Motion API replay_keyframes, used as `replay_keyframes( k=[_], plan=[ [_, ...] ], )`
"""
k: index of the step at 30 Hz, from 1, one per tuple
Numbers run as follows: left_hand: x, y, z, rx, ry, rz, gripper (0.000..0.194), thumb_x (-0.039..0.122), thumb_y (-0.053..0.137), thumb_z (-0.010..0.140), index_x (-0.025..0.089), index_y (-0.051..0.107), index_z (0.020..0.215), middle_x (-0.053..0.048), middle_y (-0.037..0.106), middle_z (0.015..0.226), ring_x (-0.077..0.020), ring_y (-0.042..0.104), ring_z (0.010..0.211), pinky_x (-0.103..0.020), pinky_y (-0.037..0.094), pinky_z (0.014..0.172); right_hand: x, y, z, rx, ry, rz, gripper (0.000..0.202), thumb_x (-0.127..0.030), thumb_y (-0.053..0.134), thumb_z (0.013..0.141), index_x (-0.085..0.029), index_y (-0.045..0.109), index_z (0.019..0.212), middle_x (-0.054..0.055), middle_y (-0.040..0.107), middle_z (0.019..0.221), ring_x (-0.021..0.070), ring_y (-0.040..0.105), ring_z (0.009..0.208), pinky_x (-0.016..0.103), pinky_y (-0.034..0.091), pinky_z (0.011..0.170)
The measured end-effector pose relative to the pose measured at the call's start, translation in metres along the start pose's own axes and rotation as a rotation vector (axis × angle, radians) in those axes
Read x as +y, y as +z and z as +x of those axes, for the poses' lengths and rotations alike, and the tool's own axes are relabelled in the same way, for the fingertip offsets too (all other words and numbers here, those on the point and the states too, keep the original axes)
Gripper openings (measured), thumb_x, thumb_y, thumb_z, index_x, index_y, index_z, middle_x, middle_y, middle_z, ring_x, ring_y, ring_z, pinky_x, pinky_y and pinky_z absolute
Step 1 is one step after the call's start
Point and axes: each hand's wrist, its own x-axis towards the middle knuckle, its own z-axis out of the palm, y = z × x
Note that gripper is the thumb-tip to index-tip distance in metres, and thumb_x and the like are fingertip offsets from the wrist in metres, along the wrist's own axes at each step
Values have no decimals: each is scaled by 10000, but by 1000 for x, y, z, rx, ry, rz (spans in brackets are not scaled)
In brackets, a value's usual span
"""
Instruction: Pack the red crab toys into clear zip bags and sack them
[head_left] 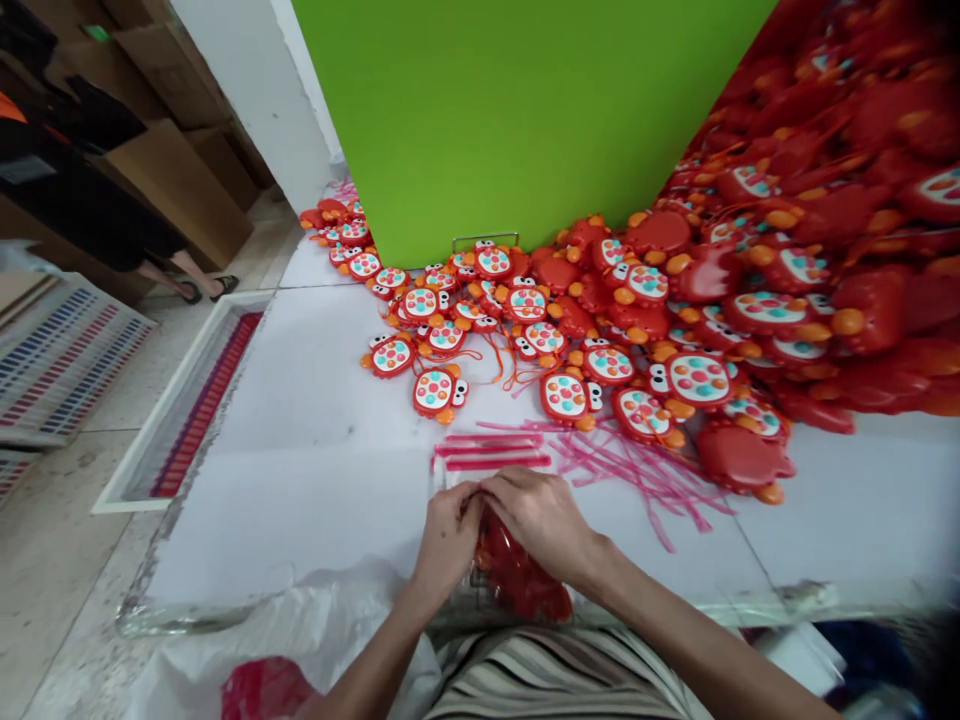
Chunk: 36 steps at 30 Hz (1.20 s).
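At the table's front edge, my left hand (450,527) and my right hand (538,517) meet with fingertips pinched together at the top of a clear plastic bag. A red toy (521,575) shows inside the bag, below my hands. Just beyond my fingers lie several pink strips (491,463) in a clear sleeve. Loose pink strips (637,475) are scattered to the right. Red crab-like toys (435,390) with white dotted faces and orange cords spread over the white table (300,450).
A green panel (525,120) stands behind the toys. A big heap of red toys (862,250) fills the right side. On the floor at left are a white crate (142,490), cartons (180,180) and a person's legs (176,270). A white plastic bag (322,620) hangs below the table edge.
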Motion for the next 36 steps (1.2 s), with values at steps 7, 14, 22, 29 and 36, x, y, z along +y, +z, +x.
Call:
replay_keyframes(
  k=[7,14,22,29,36],
  plan=[
    [7,0,-3,29,4,4,274,160,400,781,151,669,833,-24,652,719,-165,554,675,-250,401,620,-2,6,3,-31,2,-103,159,-102,470,866,-171,612,885,42,676,844,182,637,727,262,439,603],
    [6,2,-4,53,32,135,252,115,390,767,160,631,707,-14,636,668,-150,554,630,-238,372,596,-5,5,7,-74,29,-115,152,-96,479,848,-160,614,819,59,679,818,181,636,696,249,407,555],
    [-6,-1,-9,31,38,82,234,278,398,864,185,611,841,-35,664,734,-173,626,695,-262,459,669,36,-5,-10,178,272,287,137,-183,482,797,-175,617,781,23,674,722,143,610,623,235,434,589],
    [-18,-11,-7,51,-55,-142,233,367,462,832,176,583,776,-36,674,736,-181,637,702,-271,505,625,143,-31,-102,485,860,192,294,-421,491,707,-170,636,748,81,671,652,229,619,597,322,459,554],
    [-18,-11,-8,8,-156,-301,219,369,538,772,164,571,841,-57,705,783,-199,671,756,-298,527,673,141,-30,-141,6,829,-61,235,-425,518,733,-231,633,667,62,665,645,240,607,578,322,393,498]
  ],
)
